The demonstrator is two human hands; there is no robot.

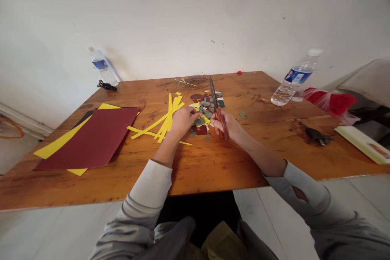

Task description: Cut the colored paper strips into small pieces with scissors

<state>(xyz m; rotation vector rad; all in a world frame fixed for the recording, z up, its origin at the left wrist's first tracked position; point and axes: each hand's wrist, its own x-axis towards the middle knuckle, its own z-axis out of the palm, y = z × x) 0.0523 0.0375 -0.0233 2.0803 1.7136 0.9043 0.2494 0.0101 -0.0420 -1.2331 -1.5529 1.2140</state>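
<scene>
My right hand [228, 125] is closed round the reddish-brown handles of a pair of scissors [213, 93], whose dark blades point away from me toward the wall. Their blades look closed together. Just left of it, my left hand [183, 120] has its fingers curled in at the near edge of a pile of small cut paper pieces [207, 107], green-grey, maroon, yellow and white. What lies between those fingertips is too small to make out. Long yellow paper strips [167, 124] lie crisscrossed beside my left hand, partly under it.
Maroon [94, 138] and yellow sheets [65, 141] lie stacked at the left. Water bottles stand back left [103, 67] and right [294, 79]. A black clip-like object [106, 85], thin twigs [191, 80], a black plug [317, 135] and a red plastic-wrapped bundle [330, 101] are also on the wooden table [243, 166].
</scene>
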